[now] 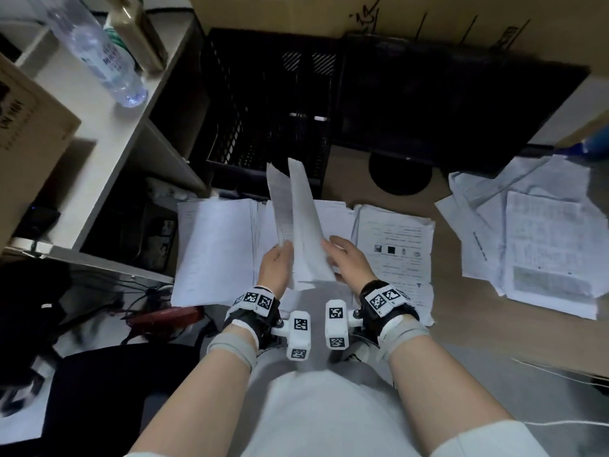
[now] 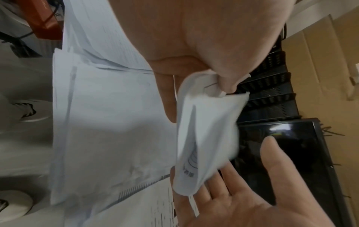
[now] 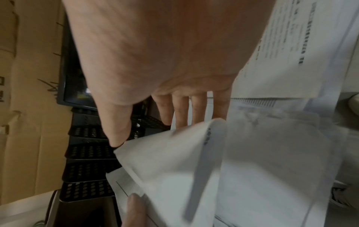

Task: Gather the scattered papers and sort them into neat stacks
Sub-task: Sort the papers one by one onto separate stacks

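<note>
A small bundle of white papers [image 1: 303, 219] stands tilted above the desk, its sheets fanned apart at the top. My left hand [image 1: 276, 265] pinches its lower left edge between thumb and fingers [image 2: 225, 83]. My right hand [image 1: 346, 258] lies against the bundle's right side with its fingers [image 3: 180, 110] straight and spread. Below the bundle [image 2: 205, 135] lie a blank-topped stack [image 1: 214, 245] at the left, a middle stack [image 1: 333, 212] partly hidden by my hands, and a printed stack [image 1: 395, 245] to the right. A loose, crooked pile of sheets [image 1: 534, 239] lies at the far right.
A black mesh letter tray [image 1: 270, 110] stands behind the stacks, beside a dark monitor [image 1: 445, 103] on a round base [image 1: 400, 174]. Cardboard boxes line the back. A water bottle [image 1: 99, 51] stands on the left shelf. Cables and a red object [image 1: 164, 316] lie below the desk's left edge.
</note>
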Available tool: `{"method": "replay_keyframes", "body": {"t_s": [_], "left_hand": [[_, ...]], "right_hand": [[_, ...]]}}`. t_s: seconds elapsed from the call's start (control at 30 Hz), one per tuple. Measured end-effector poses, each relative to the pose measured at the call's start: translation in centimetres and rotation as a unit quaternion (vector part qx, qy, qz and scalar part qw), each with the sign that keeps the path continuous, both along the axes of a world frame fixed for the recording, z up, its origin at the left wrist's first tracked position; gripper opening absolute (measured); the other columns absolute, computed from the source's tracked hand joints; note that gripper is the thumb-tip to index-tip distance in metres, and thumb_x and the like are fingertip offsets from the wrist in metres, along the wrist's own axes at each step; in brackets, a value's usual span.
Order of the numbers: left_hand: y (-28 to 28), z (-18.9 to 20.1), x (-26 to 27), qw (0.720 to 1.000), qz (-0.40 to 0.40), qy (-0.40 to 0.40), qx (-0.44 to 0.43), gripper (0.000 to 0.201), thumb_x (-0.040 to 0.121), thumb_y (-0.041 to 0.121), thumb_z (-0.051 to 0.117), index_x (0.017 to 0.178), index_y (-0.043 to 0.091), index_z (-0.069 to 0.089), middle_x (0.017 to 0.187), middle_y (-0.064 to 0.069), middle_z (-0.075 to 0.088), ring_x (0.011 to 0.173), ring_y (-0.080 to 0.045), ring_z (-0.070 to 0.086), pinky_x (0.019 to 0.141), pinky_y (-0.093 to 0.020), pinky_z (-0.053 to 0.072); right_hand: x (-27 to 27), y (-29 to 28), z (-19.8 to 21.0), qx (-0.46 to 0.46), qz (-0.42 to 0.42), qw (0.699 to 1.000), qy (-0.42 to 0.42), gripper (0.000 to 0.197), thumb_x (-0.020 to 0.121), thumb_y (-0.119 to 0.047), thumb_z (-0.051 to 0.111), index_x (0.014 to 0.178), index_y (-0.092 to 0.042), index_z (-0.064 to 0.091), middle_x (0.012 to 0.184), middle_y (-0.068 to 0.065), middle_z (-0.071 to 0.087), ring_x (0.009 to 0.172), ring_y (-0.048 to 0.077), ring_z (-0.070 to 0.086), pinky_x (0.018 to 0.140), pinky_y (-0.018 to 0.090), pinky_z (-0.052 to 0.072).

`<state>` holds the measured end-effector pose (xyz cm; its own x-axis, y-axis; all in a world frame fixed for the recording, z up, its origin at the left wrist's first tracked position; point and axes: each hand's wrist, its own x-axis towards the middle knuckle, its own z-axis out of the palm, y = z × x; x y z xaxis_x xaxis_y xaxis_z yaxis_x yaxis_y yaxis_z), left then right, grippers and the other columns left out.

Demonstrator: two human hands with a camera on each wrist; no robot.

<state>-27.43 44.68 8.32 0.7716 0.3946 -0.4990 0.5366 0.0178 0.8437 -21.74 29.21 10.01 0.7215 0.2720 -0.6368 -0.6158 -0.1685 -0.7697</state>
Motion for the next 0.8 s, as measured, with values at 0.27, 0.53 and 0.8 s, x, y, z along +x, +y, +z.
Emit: {"method": "replay_keyframes", "body": {"t_s": [0.27, 0.53, 0.8], "left_hand": [[-4.8, -0.8, -1.3, 0.997, -0.038, -0.005, 0.06, 0.028, 0.106, 0.023, 0.048, 0.106, 0.004, 0.068, 0.107, -0.005, 0.072, 0.101, -0.02, 0.066, 0.098, -0.041, 0.052], [-7.2, 0.2, 0.7, 0.985, -0.153, -0.051, 0.068, 0.07, 0.087, -0.014, 0.039, 0.142, 0.027, 0.055, 0.133, 0.012, 0.061, 0.124, -0.012, 0.058, 0.1, -0.021, 0.045], [-8.6, 2.7, 5.1, 0.986, -0.125, 0.002, -0.11, 0.047, 0.099, 0.043, 0.059, 0.097, -0.002, 0.073, 0.091, -0.01, 0.075, 0.081, -0.02, 0.07, 0.075, -0.027, 0.055]], "right_hand": [[-1.7, -6.0, 0.5, -0.015, -0.023, 1.0, -0.01, 0.064, 0.089, -0.055, 0.063, 0.14, -0.019, 0.05, 0.136, -0.005, 0.058, 0.127, 0.017, 0.053, 0.109, 0.038, 0.039], [-2.4, -8.6, 1.8, 0.02, -0.029, 0.999, 0.0, 0.046, 0.101, -0.047, 0.046, 0.146, -0.038, 0.04, 0.123, -0.031, 0.045, 0.117, 0.004, 0.045, 0.103, 0.038, 0.04], [-1.0, -9.1, 2.3, -0.029, -0.026, 0.998, -0.055, 0.054, 0.09, -0.024, 0.068, 0.139, -0.036, 0.049, 0.138, -0.009, 0.054, 0.118, 0.01, 0.057, 0.082, 0.026, 0.051]]}}
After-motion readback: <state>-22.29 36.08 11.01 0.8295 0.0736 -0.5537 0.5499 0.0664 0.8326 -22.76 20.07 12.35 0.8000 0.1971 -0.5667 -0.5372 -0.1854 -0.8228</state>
